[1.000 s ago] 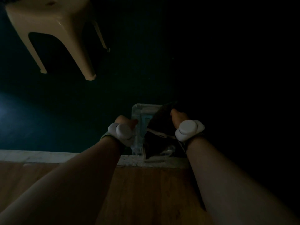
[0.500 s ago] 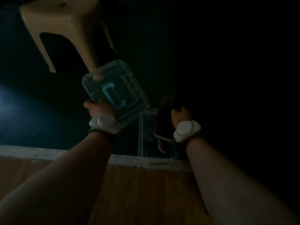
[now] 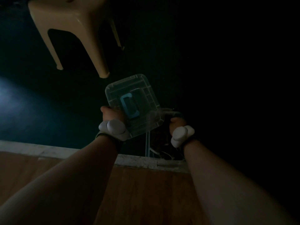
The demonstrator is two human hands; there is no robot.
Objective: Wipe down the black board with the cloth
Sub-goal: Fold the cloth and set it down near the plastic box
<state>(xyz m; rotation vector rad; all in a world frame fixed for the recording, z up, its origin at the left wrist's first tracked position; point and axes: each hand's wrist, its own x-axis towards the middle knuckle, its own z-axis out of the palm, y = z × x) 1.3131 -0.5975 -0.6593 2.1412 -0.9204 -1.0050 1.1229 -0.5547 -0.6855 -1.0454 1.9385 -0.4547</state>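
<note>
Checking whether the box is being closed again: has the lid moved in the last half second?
Yes. The lid, in the left hand, has shifted right and nearer: clear of the stool leg it overlapped, now over the box.

Dark brownish cloth (image 3: 159,138): bunched mass, stuffed upright in clear box (image 3: 147,143) just past pale ledge (image 3: 40,149). Top end gripped by curled fingers of right hand (image 3: 177,123). Lower part sags inside box among pale cords (image 3: 155,151). Upper left part hidden behind clear lid (image 3: 133,101). Weave too dim to tell.

Greenish-black board (image 3: 211,78): flat expanse beyond ledge, fills upper frame. Box sits at its near edge. Hazy pale glare at far left. Right side lost in darkness, outer edges not discernible.
</note>
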